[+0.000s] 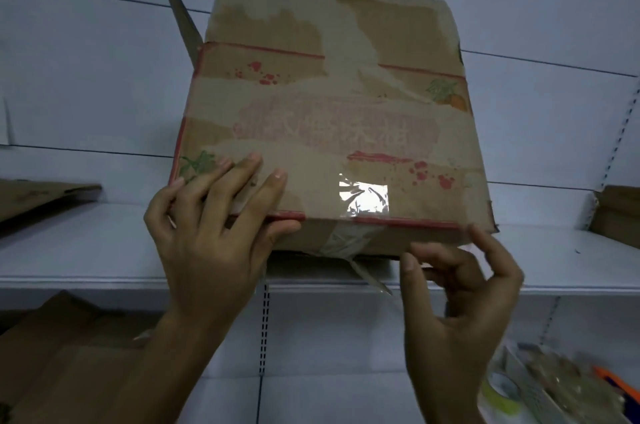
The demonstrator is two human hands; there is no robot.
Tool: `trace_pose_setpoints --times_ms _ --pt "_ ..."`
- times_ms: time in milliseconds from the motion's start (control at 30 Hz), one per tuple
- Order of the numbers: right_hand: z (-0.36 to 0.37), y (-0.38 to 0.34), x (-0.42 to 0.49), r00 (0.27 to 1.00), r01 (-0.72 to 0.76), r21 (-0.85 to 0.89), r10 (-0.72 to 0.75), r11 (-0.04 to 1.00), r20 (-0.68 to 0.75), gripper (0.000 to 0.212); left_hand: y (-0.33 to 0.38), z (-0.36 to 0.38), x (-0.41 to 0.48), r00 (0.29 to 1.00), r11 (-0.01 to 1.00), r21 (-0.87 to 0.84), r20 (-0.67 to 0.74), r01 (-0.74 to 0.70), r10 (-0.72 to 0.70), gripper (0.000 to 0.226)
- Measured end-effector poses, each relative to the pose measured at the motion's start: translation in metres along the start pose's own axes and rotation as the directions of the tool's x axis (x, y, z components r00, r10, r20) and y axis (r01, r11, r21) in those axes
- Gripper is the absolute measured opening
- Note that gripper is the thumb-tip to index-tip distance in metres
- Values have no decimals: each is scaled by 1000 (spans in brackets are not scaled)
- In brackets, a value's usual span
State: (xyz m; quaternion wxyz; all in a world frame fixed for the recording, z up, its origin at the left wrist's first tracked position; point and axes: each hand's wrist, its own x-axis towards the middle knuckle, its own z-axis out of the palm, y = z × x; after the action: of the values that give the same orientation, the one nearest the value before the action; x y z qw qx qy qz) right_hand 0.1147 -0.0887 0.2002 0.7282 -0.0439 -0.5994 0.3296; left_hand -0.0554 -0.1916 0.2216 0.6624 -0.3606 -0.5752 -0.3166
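A worn box (329,118) was held tilted over a white shelf (86,250). Its near edge was clasped by the left grip (211,233), with fingers spread on the printed face and the thumb on the side below, apparently to steady it. The right grip (460,288) was curled at the lower edge beside a loose tape strip (369,276), seemingly for peeling; whether anything was pinched could not be told.

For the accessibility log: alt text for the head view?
Two bare hands handle a worn, taped cardboard box before white shelves. The left hand grips its near left corner; the right hand reaches its near edge, beside loose tape.
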Motion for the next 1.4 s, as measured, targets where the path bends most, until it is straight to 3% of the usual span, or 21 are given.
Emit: trace_pose_setpoints --times_ms 100,267,400,533,700,767,867,967,1033,1100,1200,1267,1400 --pt "15 -3 -12 979 -187 102 194 977 -62 74 7 -1 -3 1000 1000 2 -17 -5 5 40" --pt "36 -10 -23 944 -274 273 312 922 -107 80 19 -1 -13 1000 1000 26 -21 -6 6 40" --pt "31 -10 -16 973 -153 137 174 979 -150 72 18 -3 -15 1000 1000 16 -12 7 -6 39" --pt "14 -2 0 975 -59 2 58 998 -213 37 15 -2 -13 1000 1000 -4 0 27 -27 39" --pt "-11 7 5 945 -52 -208 -19 977 -326 5 9 7 -3 996 997 -19 57 68 -67 39" --pt "-22 17 16 918 -93 -180 14 979 -396 7 4 19 3 990 995 -19 103 94 -92 39" --pt "-37 45 46 881 -276 -107 206 955 -427 12 2 33 -2 992 995 2 87 96 -96 38" --pt "-52 86 73 886 -437 -236 370 868 -279 11 -3 37 -14 992 996 8 95 86 -87 37" --pt "-55 115 83 886 -451 -397 453 799 -95 12 -3 39 -23 992 997 16 99 78 -79 37" --pt "-49 140 92 841 -423 -544 538 725 63 9 1 41 -28 991 997 28 104 77 -80 36" --pt "-34 171 100 754 -321 -724 627 611 195 9 5 41 -29 990 997 31 117 75 -78 37" --pt "-27 183 100 701 -258 -823 684 506 200 15 5 42 -25 988 996 44 131 76 -81 38" --pt "-23 198 95 709 74 -918 627 388 323 19 9 46 -21 984 994 56 143 94 -101 41"
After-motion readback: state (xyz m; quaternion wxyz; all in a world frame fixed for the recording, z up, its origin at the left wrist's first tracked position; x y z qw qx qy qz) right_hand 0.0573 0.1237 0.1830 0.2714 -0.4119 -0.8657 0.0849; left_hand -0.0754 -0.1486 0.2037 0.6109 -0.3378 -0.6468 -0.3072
